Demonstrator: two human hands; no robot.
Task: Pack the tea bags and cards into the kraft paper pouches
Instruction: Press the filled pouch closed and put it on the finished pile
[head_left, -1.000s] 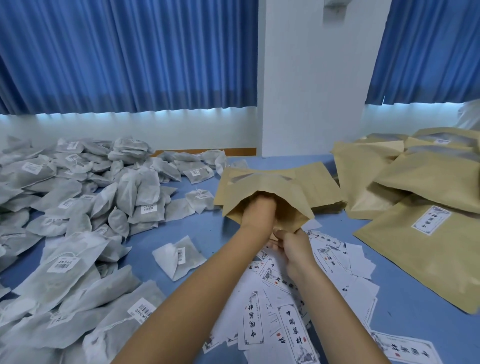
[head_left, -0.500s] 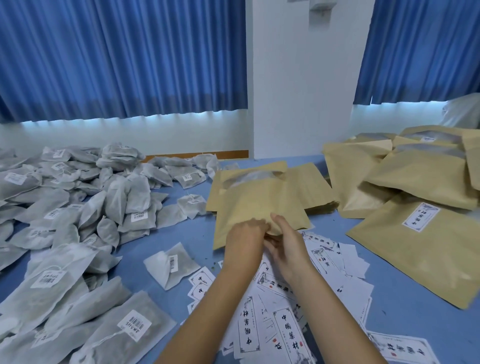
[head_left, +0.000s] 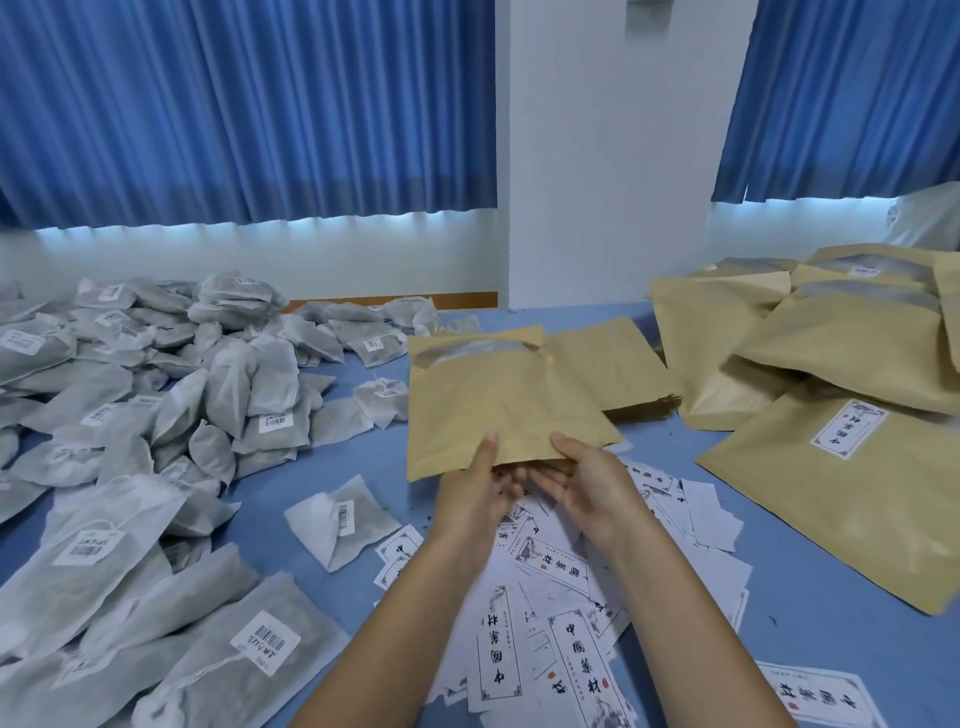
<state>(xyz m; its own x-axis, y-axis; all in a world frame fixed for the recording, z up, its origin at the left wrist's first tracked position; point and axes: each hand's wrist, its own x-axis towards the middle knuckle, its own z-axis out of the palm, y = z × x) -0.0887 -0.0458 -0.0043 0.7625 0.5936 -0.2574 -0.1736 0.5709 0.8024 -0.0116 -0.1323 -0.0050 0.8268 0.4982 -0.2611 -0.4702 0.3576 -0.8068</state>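
- Head view: a kraft pouch (head_left: 498, 410) is held just above the bench (head_left: 779, 597) at centre, with its mouth at the far edge.
- The left hand (head_left: 475, 493) and right hand (head_left: 592, 493) each take the pouch's near edge in a pinching grip, thumb on top and fingers beneath.
- Tea bags (head_left: 156, 415) lie heaped on the left.
- Printed cards (head_left: 545, 623) are scattered beneath the forearms.
- A flat pouch stack (head_left: 618, 364) lies just beyond the held pouch.
- Labelled pouches (head_left: 841, 467) are piled on the right.
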